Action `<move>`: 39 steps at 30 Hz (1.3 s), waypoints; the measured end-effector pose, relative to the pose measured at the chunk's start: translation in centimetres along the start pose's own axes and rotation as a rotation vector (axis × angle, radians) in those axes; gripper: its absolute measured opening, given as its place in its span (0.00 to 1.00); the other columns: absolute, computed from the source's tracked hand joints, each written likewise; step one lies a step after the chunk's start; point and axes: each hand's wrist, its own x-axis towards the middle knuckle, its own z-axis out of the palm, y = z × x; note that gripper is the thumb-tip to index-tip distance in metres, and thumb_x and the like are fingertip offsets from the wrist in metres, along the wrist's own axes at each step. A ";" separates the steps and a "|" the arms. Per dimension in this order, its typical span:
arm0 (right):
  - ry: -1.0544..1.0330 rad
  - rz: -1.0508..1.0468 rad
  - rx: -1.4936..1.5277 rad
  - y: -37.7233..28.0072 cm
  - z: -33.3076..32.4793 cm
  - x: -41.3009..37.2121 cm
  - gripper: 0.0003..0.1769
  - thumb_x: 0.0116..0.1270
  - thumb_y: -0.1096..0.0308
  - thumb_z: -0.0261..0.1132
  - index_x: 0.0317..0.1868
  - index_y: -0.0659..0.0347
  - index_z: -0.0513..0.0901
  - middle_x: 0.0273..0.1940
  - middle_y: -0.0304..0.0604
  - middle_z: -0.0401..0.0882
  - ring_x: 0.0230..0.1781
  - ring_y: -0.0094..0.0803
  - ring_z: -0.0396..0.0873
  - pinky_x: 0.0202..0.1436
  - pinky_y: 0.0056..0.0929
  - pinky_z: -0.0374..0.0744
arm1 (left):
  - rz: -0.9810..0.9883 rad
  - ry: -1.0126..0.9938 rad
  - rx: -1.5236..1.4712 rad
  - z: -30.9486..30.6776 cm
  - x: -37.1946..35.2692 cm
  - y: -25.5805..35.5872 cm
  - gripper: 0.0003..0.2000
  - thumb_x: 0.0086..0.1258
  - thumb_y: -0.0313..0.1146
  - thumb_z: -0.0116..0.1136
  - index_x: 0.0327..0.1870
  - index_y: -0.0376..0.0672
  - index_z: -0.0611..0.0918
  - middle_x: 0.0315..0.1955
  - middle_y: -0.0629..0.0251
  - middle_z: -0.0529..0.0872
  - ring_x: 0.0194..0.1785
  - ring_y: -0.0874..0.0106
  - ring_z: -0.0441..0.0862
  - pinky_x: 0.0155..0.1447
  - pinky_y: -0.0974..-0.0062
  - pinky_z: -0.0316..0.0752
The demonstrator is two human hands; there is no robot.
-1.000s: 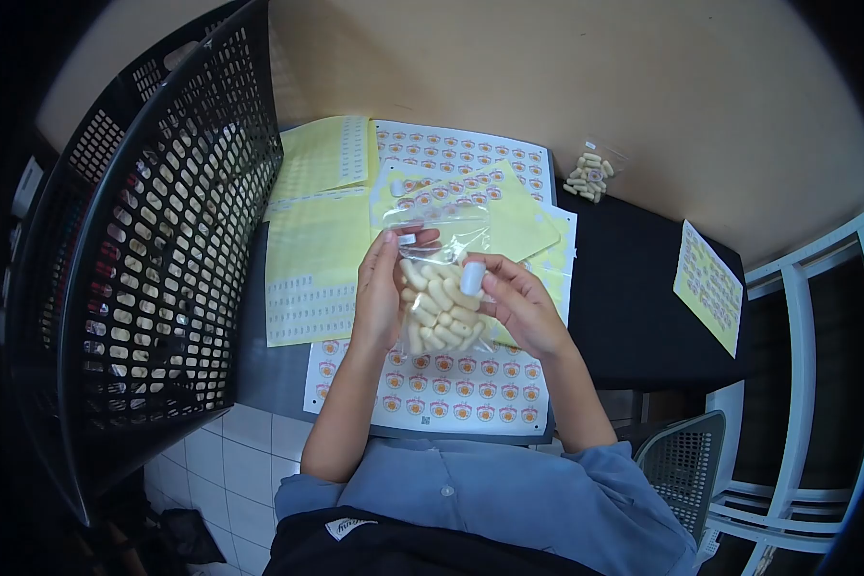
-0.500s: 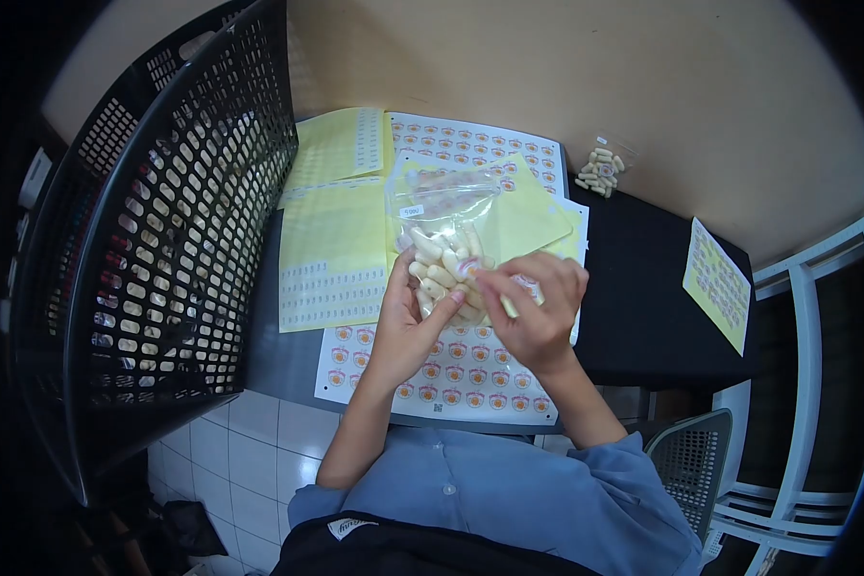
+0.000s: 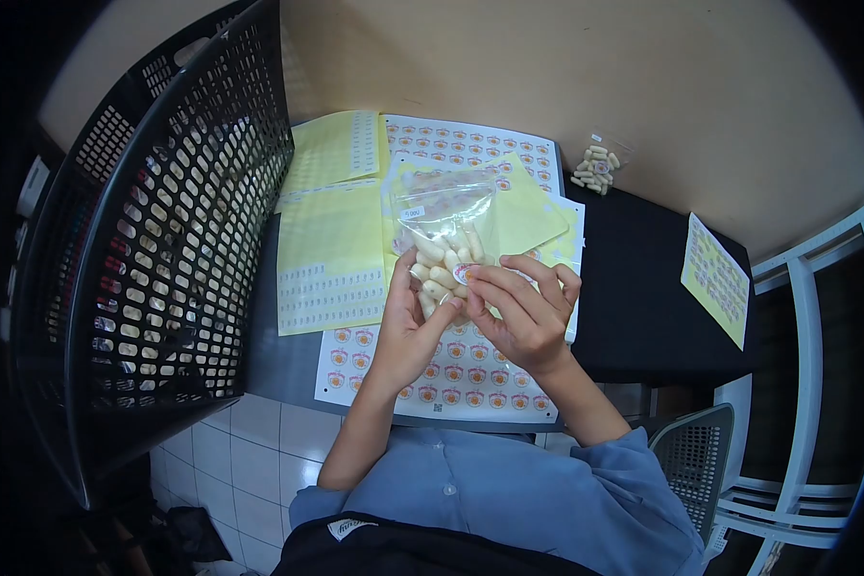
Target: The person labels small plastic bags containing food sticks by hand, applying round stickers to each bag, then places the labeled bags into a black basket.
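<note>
1. Clear zip bag (image 3: 446,240), one, filled with pale, rounded pieces (image 3: 427,247): I am holding it in front of me, above the printed sheets, its zip end facing away from me.
2. Small white label (image 3: 412,212), one: it is showing near the bag's upper left corner.
3. Round printed sticker (image 3: 462,274), one: it is showing on the front of the bag, towards its right side.
4. Left hand (image 3: 405,336): its fingers are clamping the bag's lower left part, the thumb lying across the front.
5. Right hand (image 3: 530,328): its fingertips are touching the sticker, the other fingers curling loosely; whether thumb and forefinger are meeting, I cannot tell.
6. White sheet (image 3: 422,410), bearing rows of round stickers: it is lying beneath my hands on the worktop (image 3: 283,379).
7. Yellow sheet (image 3: 331,254), bearing rows of small labels: it is lying to the left of the bag.
8. Second filled bag (image 3: 595,171), one: it is resting by the wall, beyond and to the right.
9. Yellow sticker sheet (image 3: 717,281), one: it is lying at the far right, on black cloth (image 3: 643,298).
10. Black perforated basket (image 3: 187,259): it is standing at my left, pale contents showing through its holes.
</note>
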 end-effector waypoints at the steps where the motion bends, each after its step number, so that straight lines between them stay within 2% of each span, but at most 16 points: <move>1: 0.005 0.000 -0.003 0.0 0.0 0.0 0.07 0.46 0.65 0.65 0.27 0.55 0.80 0.34 0.29 0.79 0.38 0.24 0.74 0.43 0.25 0.59 | -0.007 -0.008 -0.021 0.0 0.0 -0.1 0.28 0.58 0.19 0.48 0.60 0.36 0.53 0.50 0.56 0.65 0.54 0.71 0.67 0.53 0.77 0.68; 11: -0.106 0.034 0.009 -0.2 0.1 -0.1 0.09 0.48 0.64 0.64 0.32 0.54 0.80 0.38 0.30 0.78 0.41 0.27 0.73 0.46 0.28 0.58 | -0.013 0.000 -0.052 -0.2 0.0 -0.7 0.28 0.59 0.20 0.47 0.61 0.36 0.52 0.50 0.57 0.66 0.53 0.72 0.67 0.53 0.78 0.67; 13: -0.158 0.090 0.041 -0.7 -0.1 0.0 0.11 0.48 0.64 0.64 0.35 0.53 0.80 0.41 0.30 0.77 0.44 0.29 0.72 0.49 0.30 0.58 | -0.001 0.064 -0.143 -0.1 0.2 -0.9 0.26 0.60 0.22 0.47 0.60 0.36 0.54 0.50 0.58 0.67 0.53 0.74 0.67 0.53 0.79 0.66; 17: -0.195 0.109 0.112 -0.3 -0.4 -0.6 0.12 0.48 0.63 0.64 0.36 0.52 0.80 0.45 0.33 0.75 0.50 0.33 0.68 0.52 0.32 0.57 | -0.020 0.087 -0.120 0.5 0.5 -0.9 0.25 0.62 0.23 0.48 0.60 0.36 0.56 0.50 0.59 0.68 0.52 0.75 0.68 0.53 0.79 0.65; 19: -0.247 0.223 0.208 0.1 -0.7 -0.8 0.14 0.50 0.62 0.63 0.39 0.51 0.80 0.53 0.41 0.68 0.58 0.41 0.57 0.58 0.37 0.53 | -0.005 0.073 -0.107 0.7 0.4 -0.9 0.25 0.62 0.24 0.48 0.59 0.36 0.56 0.49 0.60 0.69 0.51 0.75 0.69 0.52 0.80 0.65; 20: -0.247 0.227 0.207 0.2 -0.8 -0.7 0.14 0.50 0.62 0.63 0.39 0.51 0.80 0.53 0.41 0.68 0.58 0.41 0.57 0.58 0.37 0.53 | -0.008 0.070 -0.107 0.8 0.4 -1.0 0.25 0.62 0.24 0.48 0.59 0.36 0.56 0.49 0.60 0.69 0.51 0.75 0.69 0.52 0.80 0.65; 22: -0.242 0.252 0.174 0.6 -1.2 -0.3 0.16 0.51 0.60 0.61 0.43 0.47 0.79 0.61 0.50 0.56 0.63 0.50 0.45 0.62 0.42 0.48 | -0.016 0.047 -0.056 0.9 0.3 -1.3 0.25 0.61 0.23 0.49 0.59 0.36 0.57 0.48 0.60 0.70 0.50 0.76 0.69 0.51 0.81 0.66; 23: -0.241 0.256 0.171 0.7 -1.3 -0.2 0.16 0.51 0.60 0.61 0.43 0.47 0.79 0.61 0.50 0.56 0.63 0.50 0.45 0.62 0.42 0.48 | -0.018 0.044 -0.056 1.1 0.3 -1.2 0.25 0.61 0.23 0.49 0.59 0.36 0.57 0.48 0.60 0.70 0.50 0.76 0.69 0.51 0.81 0.66; 25: -0.288 0.279 0.174 0.9 -1.6 -0.3 0.18 0.52 0.59 0.60 0.47 0.45 0.78 0.64 0.54 0.47 0.64 0.53 0.38 0.64 0.45 0.43 | -0.010 0.042 -0.028 1.5 0.3 -0.9 0.24 0.61 0.22 0.49 0.58 0.36 0.58 0.48 0.60 0.70 0.50 0.76 0.70 0.50 0.81 0.67; 28: -0.325 0.327 0.172 1.1 -2.0 -0.3 0.19 0.52 0.58 0.59 0.48 0.45 0.77 0.64 0.56 0.45 0.64 0.56 0.37 0.63 0.48 0.43 | 0.008 0.018 -0.029 2.0 0.2 -0.5 0.24 0.60 0.22 0.50 0.57 0.36 0.58 0.47 0.60 0.70 0.50 0.76 0.70 0.50 0.81 0.68; 29: -0.326 0.330 0.171 1.3 -2.2 -0.3 0.19 0.52 0.58 0.59 0.48 0.45 0.77 0.64 0.56 0.45 0.64 0.56 0.37 0.63 0.48 0.43 | 0.005 0.017 -0.029 2.2 0.2 -0.7 0.24 0.60 0.22 0.50 0.57 0.36 0.58 0.47 0.60 0.70 0.50 0.76 0.70 0.50 0.81 0.68; 31: -0.299 0.364 0.357 1.8 -2.5 -0.4 0.19 0.54 0.61 0.59 0.49 0.51 0.77 0.62 0.58 0.50 0.63 0.53 0.47 0.62 0.45 0.50 | -0.043 0.028 -0.103 2.5 0.2 -1.0 0.24 0.60 0.22 0.50 0.57 0.36 0.58 0.47 0.60 0.70 0.50 0.76 0.71 0.50 0.80 0.68; 32: -0.298 0.366 0.355 2.0 -2.5 -0.6 0.19 0.54 0.61 0.59 0.49 0.51 0.77 0.62 0.58 0.50 0.63 0.53 0.47 0.62 0.45 0.50 | -0.044 0.026 -0.103 2.8 0.2 -1.1 0.24 0.60 0.22 0.50 0.57 0.36 0.58 0.47 0.60 0.70 0.50 0.76 0.71 0.50 0.80 0.68; 34: -0.206 0.647 0.861 2.3 -2.4 -1.3 0.19 0.54 0.68 0.58 0.49 0.57 0.76 0.58 0.59 0.58 0.59 0.48 0.59 0.59 0.38 0.59 | 0.015 0.019 -0.100 3.6 0.2 -1.4 0.24 0.60 0.22 0.50 0.57 0.35 0.58 0.47 0.59 0.71 0.49 0.76 0.71 0.50 0.81 0.68; 37: -0.166 0.590 0.790 2.3 -3.3 -1.1 0.19 0.54 0.75 0.57 0.48 0.62 0.75 0.54 0.57 0.63 0.55 0.43 0.66 0.56 0.31 0.64 | -0.013 0.026 -0.133 4.4 0.2 -1.7 0.24 0.60 0.23 0.50 0.58 0.35 0.57 0.47 0.59 0.71 0.49 0.75 0.71 0.50 0.81 0.68; 39: -0.131 0.629 0.844 2.6 -3.4 -1.8 0.19 0.53 0.75 0.57 0.48 0.61 0.76 0.54 0.57 0.63 0.55 0.43 0.66 0.56 0.32 0.65 | -0.027 0.018 -0.130 5.2 0.1 -1.8 0.25 0.61 0.23 0.50 0.58 0.35 0.57 0.47 0.59 0.71 0.50 0.75 0.71 0.51 0.80 0.68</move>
